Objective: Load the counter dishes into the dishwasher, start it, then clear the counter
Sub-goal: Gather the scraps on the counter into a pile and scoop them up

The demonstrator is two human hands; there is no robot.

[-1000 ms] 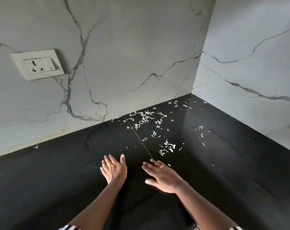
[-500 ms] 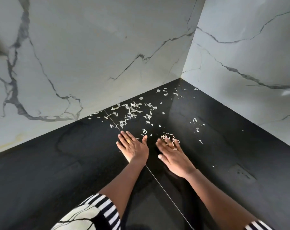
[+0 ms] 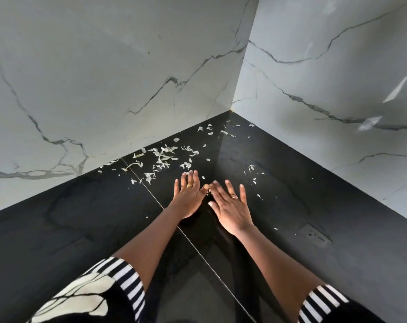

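Pale food scraps (image 3: 162,157) lie scattered over the black counter (image 3: 81,224) toward the inner corner. My left hand (image 3: 189,197) lies flat on the counter with straight fingers, its fingertips at the near edge of the scraps. My right hand (image 3: 230,206) lies flat beside it, fingers spread, thumb side close to the left hand. A few scraps sit between the two hands. No dishes or dishwasher are in view.
Marble walls (image 3: 104,78) meet in a corner (image 3: 230,110) behind the scraps. A thin seam (image 3: 151,194) runs diagonally across the counter under my left forearm. More loose scraps (image 3: 252,170) lie to the right of my hands.
Both hands have slid forward toward the corner and closer together, reaching the scraps. The view has shifted right, and the wall socket has left the frame.
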